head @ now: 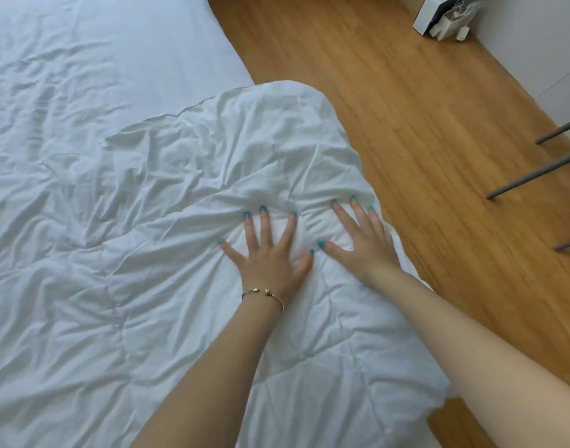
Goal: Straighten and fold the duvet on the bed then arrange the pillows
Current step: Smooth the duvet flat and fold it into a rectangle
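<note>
Both hands, left hand (pixel 270 253) and right hand (pixel 364 240), press with fingers spread flat on the wrinkled white duvet (pixel 167 195). It looks folded over but still bumpy; no pillows show.

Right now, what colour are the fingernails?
Teal green on both hands, clearest in the head view.

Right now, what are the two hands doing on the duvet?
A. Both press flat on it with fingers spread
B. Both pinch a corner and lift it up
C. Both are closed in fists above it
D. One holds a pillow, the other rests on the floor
A: the left hand and right hand lie palm down with fingers spread on the wrinkled duvet, near its edge by the floor.
</note>
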